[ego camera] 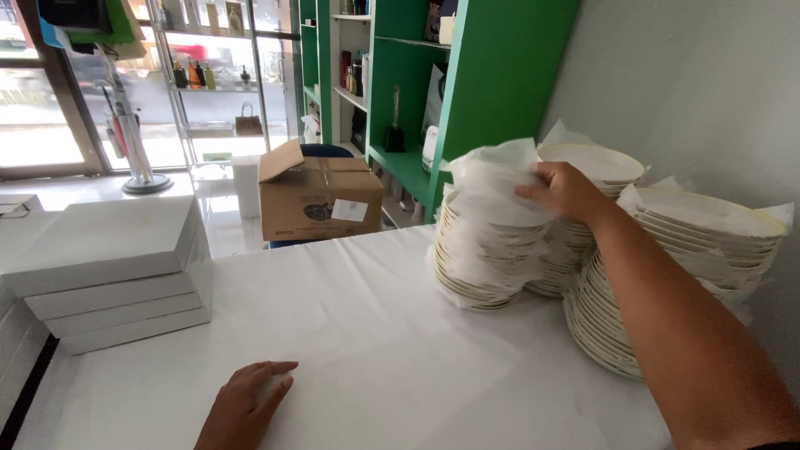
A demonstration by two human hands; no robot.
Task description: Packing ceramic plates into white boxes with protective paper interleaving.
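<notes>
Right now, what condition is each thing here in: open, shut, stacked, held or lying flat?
Cardboard box: one top flap raised, open.
White flat boxes: shut, stacked four high.
Plate stacks: tall piles, white paper between the plates.
Paper sheet: on the front stack, gripped.
Right hand: closed on the paper sheet.
Left hand: flat, palm down on the white table.

Surface: plain white. Boxes: flat white, stacked. Plates: cream with darker rims, white paper between. Carton: brown, white label. Shelving: green. Wall: pale grey.
</notes>
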